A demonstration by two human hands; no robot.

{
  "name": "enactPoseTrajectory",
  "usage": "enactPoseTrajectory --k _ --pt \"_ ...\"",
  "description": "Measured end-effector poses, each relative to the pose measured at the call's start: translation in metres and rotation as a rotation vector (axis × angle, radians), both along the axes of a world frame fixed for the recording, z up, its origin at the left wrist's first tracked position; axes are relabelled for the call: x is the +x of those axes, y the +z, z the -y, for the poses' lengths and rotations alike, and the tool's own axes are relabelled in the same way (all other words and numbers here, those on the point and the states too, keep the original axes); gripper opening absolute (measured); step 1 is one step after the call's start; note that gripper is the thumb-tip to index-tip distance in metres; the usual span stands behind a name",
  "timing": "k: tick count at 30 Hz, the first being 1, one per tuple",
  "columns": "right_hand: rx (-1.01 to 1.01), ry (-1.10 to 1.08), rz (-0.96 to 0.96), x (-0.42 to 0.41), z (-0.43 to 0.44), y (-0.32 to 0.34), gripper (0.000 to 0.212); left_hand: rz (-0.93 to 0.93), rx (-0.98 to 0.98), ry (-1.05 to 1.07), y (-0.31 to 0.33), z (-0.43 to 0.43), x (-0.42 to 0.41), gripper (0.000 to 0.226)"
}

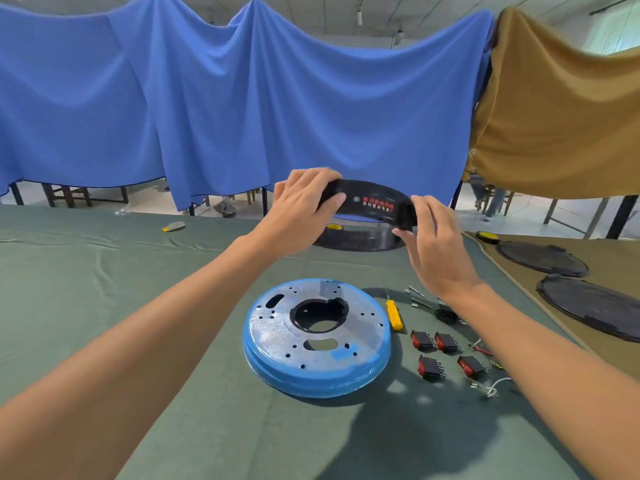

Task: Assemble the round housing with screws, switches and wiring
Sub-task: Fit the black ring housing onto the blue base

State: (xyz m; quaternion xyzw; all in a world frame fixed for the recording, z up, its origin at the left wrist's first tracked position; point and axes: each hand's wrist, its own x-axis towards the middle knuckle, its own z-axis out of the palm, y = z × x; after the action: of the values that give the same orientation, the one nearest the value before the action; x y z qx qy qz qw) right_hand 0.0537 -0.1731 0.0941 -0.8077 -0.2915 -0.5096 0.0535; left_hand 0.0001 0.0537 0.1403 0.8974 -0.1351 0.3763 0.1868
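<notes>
A black ring-shaped housing band [372,202] with red and white lettering is held up above the far side of the table. My left hand [304,206] grips its left end and my right hand [434,244] pinches its right end. Nearer to me, a round blue-rimmed metal plate [317,336] with several holes lies flat on the green cloth. To its right lie a yellow-handled screwdriver [394,314], several black rocker switches with red buttons [446,353], loose screws [420,296], a black socket part [446,315] and short wires [488,386].
Another black round part [356,240] with a yellow piece rests under the raised band. Two black discs [542,258] and a yellow-topped item [487,236] lie on the tan cloth at right. A small grey-yellow object [174,226] sits far left. Blue and tan cloths hang behind.
</notes>
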Motion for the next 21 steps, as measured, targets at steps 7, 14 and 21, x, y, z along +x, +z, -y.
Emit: enactPoseTrajectory --k 7,14,21 --pt "0.435 0.127 -0.402 0.003 0.002 0.006 0.045 -0.263 -0.438 0.190 -0.026 -0.028 0.002 0.076" --pt "0.618 0.134 -0.670 0.004 0.005 0.013 0.040 -0.401 -0.855 0.034 -0.041 -0.050 0.006 0.048" --pt "0.818 0.287 -1.106 -0.004 0.002 0.000 0.034 -0.479 -0.903 0.061 -0.050 -0.049 0.004 0.053"
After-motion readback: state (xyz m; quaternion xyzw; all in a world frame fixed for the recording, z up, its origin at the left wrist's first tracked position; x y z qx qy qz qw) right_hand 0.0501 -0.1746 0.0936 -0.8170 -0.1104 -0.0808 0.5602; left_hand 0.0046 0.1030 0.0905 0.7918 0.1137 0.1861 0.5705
